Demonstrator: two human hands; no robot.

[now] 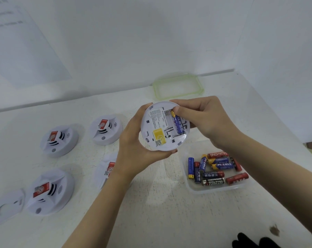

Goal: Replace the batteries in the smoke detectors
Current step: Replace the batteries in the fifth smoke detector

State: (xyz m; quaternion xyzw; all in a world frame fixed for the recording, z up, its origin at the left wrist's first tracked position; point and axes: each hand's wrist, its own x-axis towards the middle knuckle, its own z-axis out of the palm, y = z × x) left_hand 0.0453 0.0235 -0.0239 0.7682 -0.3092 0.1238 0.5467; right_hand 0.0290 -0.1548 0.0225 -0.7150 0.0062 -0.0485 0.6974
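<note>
While the left hand (133, 142) gripped the upturned smoke detector (165, 126) by its rim above the table (151, 203), the right hand (203, 119) was closed on its far edge, thumb pressing a blue battery (178, 125) in the open compartment. Just beside, the clear tub (214, 189) held about ten loose batteries (217, 169); exact count unclear. Its green-rimmed lid (178, 85) lay behind. Four other detectors (59, 140) sat left, one partly hidden by the left wrist.
</note>
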